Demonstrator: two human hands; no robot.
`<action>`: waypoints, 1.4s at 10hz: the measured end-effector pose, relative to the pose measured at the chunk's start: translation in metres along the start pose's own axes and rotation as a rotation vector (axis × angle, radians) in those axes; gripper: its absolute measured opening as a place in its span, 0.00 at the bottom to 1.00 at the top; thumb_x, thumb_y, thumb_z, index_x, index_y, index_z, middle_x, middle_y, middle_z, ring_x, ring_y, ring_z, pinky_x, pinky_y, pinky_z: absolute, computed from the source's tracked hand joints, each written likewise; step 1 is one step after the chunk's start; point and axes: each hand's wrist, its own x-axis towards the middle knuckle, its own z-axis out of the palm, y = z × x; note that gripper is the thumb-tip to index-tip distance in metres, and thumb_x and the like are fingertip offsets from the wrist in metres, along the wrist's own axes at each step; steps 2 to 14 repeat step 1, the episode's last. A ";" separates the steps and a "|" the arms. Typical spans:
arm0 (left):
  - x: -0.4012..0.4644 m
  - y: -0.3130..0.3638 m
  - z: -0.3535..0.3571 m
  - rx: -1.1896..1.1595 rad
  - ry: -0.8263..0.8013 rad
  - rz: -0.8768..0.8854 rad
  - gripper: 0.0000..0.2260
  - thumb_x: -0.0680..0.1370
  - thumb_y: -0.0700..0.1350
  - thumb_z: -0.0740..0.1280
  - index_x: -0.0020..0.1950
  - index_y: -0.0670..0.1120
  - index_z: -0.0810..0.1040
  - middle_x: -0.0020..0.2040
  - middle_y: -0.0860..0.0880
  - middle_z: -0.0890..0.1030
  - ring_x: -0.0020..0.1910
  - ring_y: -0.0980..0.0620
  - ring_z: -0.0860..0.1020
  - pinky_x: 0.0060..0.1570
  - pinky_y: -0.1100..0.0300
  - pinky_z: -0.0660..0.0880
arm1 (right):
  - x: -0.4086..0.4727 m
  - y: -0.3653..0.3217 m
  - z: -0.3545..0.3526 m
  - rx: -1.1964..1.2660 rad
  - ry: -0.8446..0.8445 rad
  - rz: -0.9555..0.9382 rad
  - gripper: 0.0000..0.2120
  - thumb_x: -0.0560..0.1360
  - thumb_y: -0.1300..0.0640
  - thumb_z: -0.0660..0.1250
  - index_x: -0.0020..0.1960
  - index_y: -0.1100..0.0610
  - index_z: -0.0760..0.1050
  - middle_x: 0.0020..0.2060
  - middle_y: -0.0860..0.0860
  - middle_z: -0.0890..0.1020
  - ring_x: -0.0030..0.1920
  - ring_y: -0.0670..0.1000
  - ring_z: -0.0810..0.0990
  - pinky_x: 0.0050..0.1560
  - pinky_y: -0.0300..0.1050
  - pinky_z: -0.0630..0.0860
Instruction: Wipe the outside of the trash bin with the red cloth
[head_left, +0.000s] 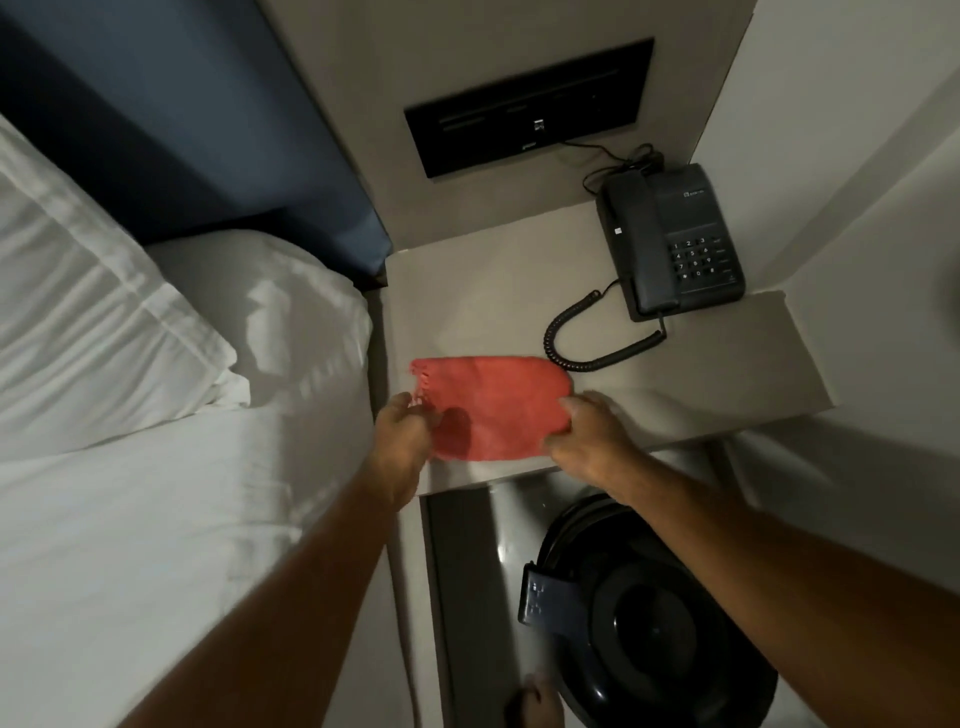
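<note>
A red cloth lies flat on the beige bedside table, near its front edge. My left hand pinches the cloth's left edge. My right hand grips its right edge. Below the table, on the floor, stands the black round trash bin with a pedal on its left side; my right forearm crosses over part of it.
A dark telephone with a coiled cord sits at the table's back right. A black wall panel hangs above. The bed with white pillows fills the left. My foot shows beside the bin.
</note>
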 end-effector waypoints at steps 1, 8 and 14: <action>-0.018 0.007 -0.008 0.214 -0.038 0.079 0.12 0.80 0.34 0.60 0.46 0.51 0.70 0.44 0.51 0.78 0.38 0.58 0.80 0.27 0.72 0.73 | -0.018 0.007 -0.015 -0.194 0.087 -0.021 0.02 0.76 0.60 0.65 0.48 0.56 0.73 0.48 0.52 0.73 0.43 0.50 0.74 0.42 0.40 0.71; -0.018 0.007 -0.008 0.214 -0.038 0.079 0.12 0.80 0.34 0.60 0.46 0.51 0.70 0.44 0.51 0.78 0.38 0.58 0.80 0.27 0.72 0.73 | -0.018 0.007 -0.015 -0.194 0.087 -0.021 0.02 0.76 0.60 0.65 0.48 0.56 0.73 0.48 0.52 0.73 0.43 0.50 0.74 0.42 0.40 0.71; -0.018 0.007 -0.008 0.214 -0.038 0.079 0.12 0.80 0.34 0.60 0.46 0.51 0.70 0.44 0.51 0.78 0.38 0.58 0.80 0.27 0.72 0.73 | -0.018 0.007 -0.015 -0.194 0.087 -0.021 0.02 0.76 0.60 0.65 0.48 0.56 0.73 0.48 0.52 0.73 0.43 0.50 0.74 0.42 0.40 0.71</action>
